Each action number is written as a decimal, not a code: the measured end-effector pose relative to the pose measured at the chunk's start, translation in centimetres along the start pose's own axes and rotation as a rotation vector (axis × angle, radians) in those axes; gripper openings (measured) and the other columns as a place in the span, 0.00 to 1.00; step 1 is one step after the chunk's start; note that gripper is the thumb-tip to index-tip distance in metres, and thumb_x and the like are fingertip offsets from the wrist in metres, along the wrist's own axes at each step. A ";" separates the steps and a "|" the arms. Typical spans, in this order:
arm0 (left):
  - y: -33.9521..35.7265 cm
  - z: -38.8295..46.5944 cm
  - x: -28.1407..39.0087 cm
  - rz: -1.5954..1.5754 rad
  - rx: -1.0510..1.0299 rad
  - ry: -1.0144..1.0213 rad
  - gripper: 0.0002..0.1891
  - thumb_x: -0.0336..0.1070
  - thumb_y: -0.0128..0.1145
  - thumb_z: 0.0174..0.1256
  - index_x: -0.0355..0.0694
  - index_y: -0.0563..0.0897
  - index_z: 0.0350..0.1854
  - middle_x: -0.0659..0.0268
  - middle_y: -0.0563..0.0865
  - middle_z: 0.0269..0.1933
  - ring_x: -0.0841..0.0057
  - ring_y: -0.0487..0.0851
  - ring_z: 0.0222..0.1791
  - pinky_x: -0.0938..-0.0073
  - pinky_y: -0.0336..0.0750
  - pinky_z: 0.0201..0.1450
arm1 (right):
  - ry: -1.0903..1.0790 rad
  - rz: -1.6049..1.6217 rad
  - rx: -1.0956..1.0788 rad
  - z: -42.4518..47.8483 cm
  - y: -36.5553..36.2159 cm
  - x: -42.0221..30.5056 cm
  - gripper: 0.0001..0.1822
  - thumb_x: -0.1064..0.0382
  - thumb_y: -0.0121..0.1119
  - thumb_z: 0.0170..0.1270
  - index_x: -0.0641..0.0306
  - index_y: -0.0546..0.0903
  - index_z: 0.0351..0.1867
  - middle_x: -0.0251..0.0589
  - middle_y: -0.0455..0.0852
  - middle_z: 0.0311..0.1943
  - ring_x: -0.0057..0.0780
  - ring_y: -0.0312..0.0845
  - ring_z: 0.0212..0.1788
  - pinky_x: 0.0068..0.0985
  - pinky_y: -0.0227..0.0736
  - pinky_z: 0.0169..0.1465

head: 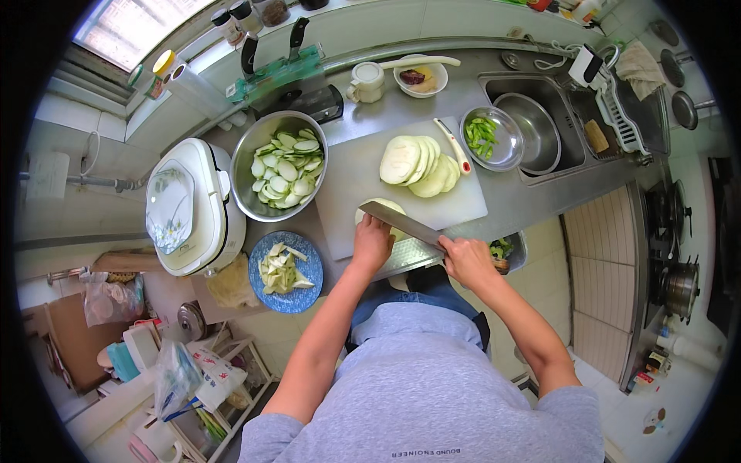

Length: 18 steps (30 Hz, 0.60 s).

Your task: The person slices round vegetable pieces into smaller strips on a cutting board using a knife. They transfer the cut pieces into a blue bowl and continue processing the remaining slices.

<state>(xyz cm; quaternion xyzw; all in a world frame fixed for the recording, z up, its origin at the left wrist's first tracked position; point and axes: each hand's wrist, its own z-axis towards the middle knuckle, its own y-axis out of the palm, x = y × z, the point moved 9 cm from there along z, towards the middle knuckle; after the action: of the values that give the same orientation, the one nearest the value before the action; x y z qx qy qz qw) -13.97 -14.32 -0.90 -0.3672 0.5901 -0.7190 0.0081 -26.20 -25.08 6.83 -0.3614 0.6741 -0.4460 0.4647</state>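
My right hand (pixel 468 257) grips the handle of a kitchen cleaver (pixel 405 224), whose blade slants up and left over a pale vegetable slice (pixel 382 207) near the front edge of the white cutting board (pixel 341 191). My left hand (pixel 373 240) lies on that slice, fingers bent beside the blade's tip. Whether it pinches the slice is hidden. Further back on the board are large round pale slices (pixel 400 160), overlapping, with a white-handled peeler or small knife (pixel 454 147) at their right. Left of the board, a steel bowl (pixel 236 173) holds thin green-edged slices.
A blue plate (pixel 315 272) with cut pale pieces sits at the counter's left front, beside a white rice cooker (pixel 217 214). Right of the board, a steel bowl (pixel 515 156) of cut green peppers adjoins the sink (pixel 570 139). Behind stands a knife rack (pixel 278 75).
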 end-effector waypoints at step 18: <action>-0.1 -0.6 0.2 -0.022 0.055 0.013 0.25 0.31 0.66 0.48 0.38 0.80 0.53 0.57 0.77 0.58 0.54 0.71 0.61 0.58 0.71 0.61 | 0.025 0.192 0.183 3.8 2.1 1.3 0.08 0.66 0.59 0.54 0.59 0.85 0.35 0.51 0.84 0.21 0.50 0.82 0.25 0.43 0.77 0.33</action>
<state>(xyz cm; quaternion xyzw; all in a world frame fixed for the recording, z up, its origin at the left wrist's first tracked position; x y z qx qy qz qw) -14.35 -13.86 -0.73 -0.3688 0.5661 -0.7372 0.0065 -23.19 -26.54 3.83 -0.2455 0.6678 -0.4636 0.5280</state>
